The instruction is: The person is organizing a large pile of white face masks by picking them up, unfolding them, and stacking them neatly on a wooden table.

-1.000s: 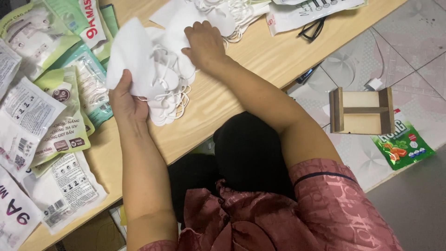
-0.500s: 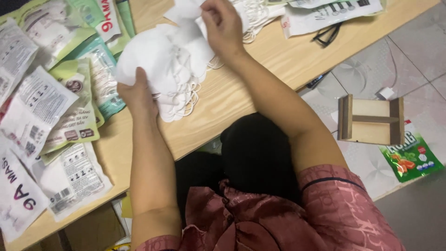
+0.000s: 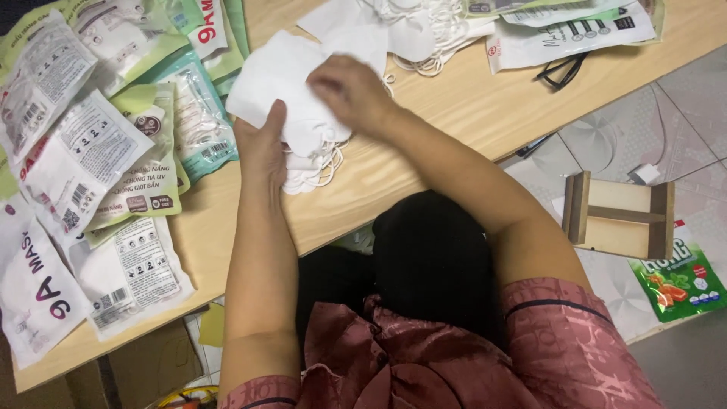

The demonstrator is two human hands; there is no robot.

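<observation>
Midway, apparently: a stack of white masks (image 3: 291, 95) gathered on the wooden tabletop (image 3: 424, 144), ear loops spilling from its lower edge, held upright-ish and squared between both hands. Left hand (image 3: 261, 148) clasped around the stack's lower left side, thumb up along its face; right hand (image 3: 348, 91) laid flat over the top right, fingers curled down onto the uppermost mask. More to gather, by the look of it: a loose heap of masks and loops (image 3: 424, 26) just beyond, toward the far edge. Flat printed packets (image 3: 113, 151) spread out to the left, apparently unfilled. Compared with half a second ago, right hand lowered from pinching above the stack to pressing on it; stack itself barely shifted.
</observation>
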